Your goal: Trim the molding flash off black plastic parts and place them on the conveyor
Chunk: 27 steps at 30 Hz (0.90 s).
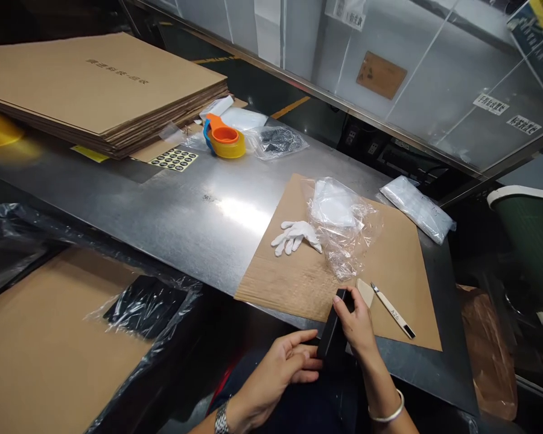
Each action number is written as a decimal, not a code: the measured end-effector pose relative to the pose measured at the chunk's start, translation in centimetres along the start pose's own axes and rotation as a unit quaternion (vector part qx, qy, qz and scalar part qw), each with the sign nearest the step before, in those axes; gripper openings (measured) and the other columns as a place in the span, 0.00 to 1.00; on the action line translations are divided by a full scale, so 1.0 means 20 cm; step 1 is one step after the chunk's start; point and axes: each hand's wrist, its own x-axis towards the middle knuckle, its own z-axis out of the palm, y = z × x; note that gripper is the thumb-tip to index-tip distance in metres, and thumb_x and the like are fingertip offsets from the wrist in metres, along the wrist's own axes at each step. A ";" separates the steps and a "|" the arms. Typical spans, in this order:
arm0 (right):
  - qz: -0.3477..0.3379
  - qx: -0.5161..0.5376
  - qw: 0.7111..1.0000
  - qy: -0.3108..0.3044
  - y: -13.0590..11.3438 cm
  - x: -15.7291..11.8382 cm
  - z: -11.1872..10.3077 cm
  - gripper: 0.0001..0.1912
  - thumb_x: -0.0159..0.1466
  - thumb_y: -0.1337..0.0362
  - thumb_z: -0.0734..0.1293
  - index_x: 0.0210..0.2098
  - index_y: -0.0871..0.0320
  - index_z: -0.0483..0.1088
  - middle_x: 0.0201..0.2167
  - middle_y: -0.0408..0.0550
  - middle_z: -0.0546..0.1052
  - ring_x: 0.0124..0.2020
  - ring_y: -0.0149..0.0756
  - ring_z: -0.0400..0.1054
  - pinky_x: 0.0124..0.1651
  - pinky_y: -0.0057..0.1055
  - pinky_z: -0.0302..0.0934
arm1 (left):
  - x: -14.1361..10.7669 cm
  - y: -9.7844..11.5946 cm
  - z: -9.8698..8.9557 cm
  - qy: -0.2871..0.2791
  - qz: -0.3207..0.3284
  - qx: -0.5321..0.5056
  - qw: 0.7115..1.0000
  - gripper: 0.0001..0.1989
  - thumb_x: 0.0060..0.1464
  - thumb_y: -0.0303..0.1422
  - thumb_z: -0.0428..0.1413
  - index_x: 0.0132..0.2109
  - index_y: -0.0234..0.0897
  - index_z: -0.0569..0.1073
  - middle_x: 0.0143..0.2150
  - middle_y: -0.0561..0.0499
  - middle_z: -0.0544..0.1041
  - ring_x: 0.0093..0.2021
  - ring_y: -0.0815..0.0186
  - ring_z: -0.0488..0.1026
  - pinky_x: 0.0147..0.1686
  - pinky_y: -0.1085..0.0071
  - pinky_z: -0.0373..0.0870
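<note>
Right grip pinches a slim, straight-edged black bar; left grip, loosely spread, beside its lower end.

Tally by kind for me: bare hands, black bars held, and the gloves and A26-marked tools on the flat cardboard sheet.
Bare hands: 2, the left hand and the right hand
Black bar: 1, held in the right hand
White glove: 1 visible, on the cardboard sheet
A26-marked tool: 1, on the same sheet
Total: 5
</note>
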 end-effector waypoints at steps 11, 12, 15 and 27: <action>-0.022 0.322 0.944 -0.067 -0.08 -0.06 0.06 0.15 0.59 0.55 0.62 0.45 0.50 0.60 0.45 0.47 0.65 0.44 0.41 0.67 0.41 0.36 0.65 | -0.01 0.04 0.02 0.021 0.149 -0.037 0.988 0.23 0.51 0.44 0.55 0.51 0.36 0.70 0.42 0.43 0.75 0.39 0.59 0.72 0.37 0.65 0.69; -0.029 0.348 0.934 -0.072 -0.07 -0.08 0.06 0.15 0.58 0.56 0.63 0.44 0.49 0.61 0.47 0.47 0.65 0.47 0.42 0.66 0.44 0.39 0.64 | -0.01 0.05 0.02 0.015 0.155 -0.046 0.987 0.24 0.51 0.44 0.55 0.54 0.38 0.68 0.47 0.42 0.74 0.42 0.58 0.72 0.39 0.64 0.69; -0.048 0.384 0.919 -0.077 -0.05 -0.12 0.03 0.15 0.57 0.59 0.65 0.44 0.49 0.63 0.51 0.48 0.63 0.51 0.44 0.62 0.51 0.45 0.59 | -0.02 0.07 0.02 0.003 0.165 -0.044 0.985 0.25 0.50 0.41 0.57 0.55 0.40 0.67 0.52 0.43 0.72 0.48 0.57 0.69 0.46 0.64 0.66; -0.042 0.386 0.918 -0.076 -0.05 -0.15 -0.02 0.17 0.53 0.60 0.65 0.43 0.50 0.65 0.54 0.50 0.64 0.55 0.51 0.59 0.53 0.51 0.56 | -0.04 0.05 0.03 -0.016 0.179 -0.011 0.984 0.24 0.49 0.37 0.59 0.55 0.42 0.69 0.52 0.45 0.73 0.55 0.57 0.66 0.57 0.64 0.56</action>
